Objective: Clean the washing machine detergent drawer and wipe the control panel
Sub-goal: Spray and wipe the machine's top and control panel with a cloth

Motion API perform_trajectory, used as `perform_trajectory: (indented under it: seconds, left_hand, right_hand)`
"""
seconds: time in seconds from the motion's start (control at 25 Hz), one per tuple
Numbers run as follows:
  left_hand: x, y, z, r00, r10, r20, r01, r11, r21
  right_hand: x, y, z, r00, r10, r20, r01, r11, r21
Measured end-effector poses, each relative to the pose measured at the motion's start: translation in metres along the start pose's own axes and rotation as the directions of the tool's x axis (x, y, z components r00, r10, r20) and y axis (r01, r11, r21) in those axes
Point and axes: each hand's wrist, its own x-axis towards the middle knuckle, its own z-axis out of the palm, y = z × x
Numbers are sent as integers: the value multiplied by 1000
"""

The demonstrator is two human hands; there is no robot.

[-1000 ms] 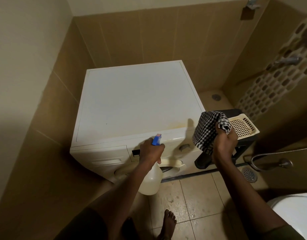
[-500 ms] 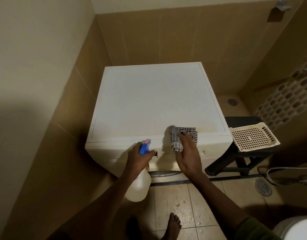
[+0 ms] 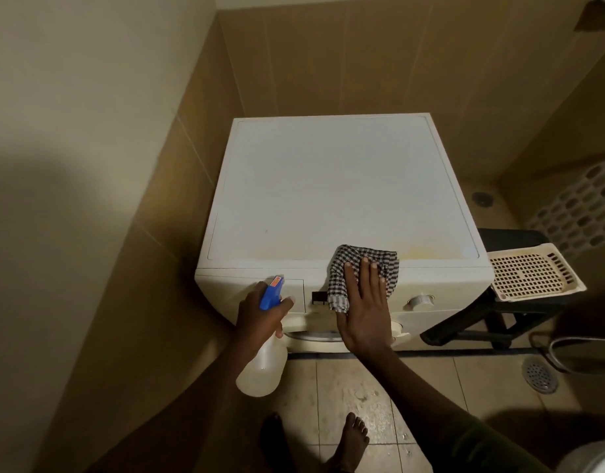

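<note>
Cloth on the control panel, detergent drawer shut

Head view, looking down on a white front-loading washing machine (image 3: 328, 186). Its control panel (image 3: 451, 288) is the strip along the top of the front face. The panel's long axis runs left to right and it faces the person. The right hand (image 3: 366, 312) lies flat, fingers straight, pressing a checked cloth (image 3: 359, 259) against the panel's middle, where the cloth folds over the front edge of the lid. The stretch carrying the dial (image 3: 420, 301) lies just to the right of this hand, so a sideways stroke along the panel's axis appears the likely next move. The detergent drawer (image 3: 226, 291) occupies the panel's left end, shut flush, its long axis likewise left to right and its front towards the person. The left hand (image 3: 260, 319), the nearer to the drawer, hangs just before it. Its fingers curl round the neck of a translucent spray bottle (image 3: 263, 367) whose blue head points away from the person, at the drawer front. A small dark display window (image 3: 319, 297) sits between drawer and cloth.
</note>
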Motion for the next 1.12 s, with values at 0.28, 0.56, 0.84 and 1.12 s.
perform_trajectory:
  seconds: [0.28, 0.56, 0.84, 1.12]
  left_hand:
    - [4, 12, -3, 998, 63, 5, -63, 996, -68]
    - [7, 3, -13, 1000, 31, 0, -31, 996, -87]
    - [5, 1, -17, 999, -17, -32, 15, 997, -81]
    - [3, 12, -19, 999, -19, -32, 17, 996, -88]
  right_hand:
    - [22, -12, 2, 999, 9, 43, -7, 999, -49]
    - [44, -30, 5, 998, 9, 58, -4, 997, -83]
    - [44, -59, 23, 995, -12, 97, 18, 998, -65]
    - [32, -61, 19, 986, -140, 90, 144, 988, -48]
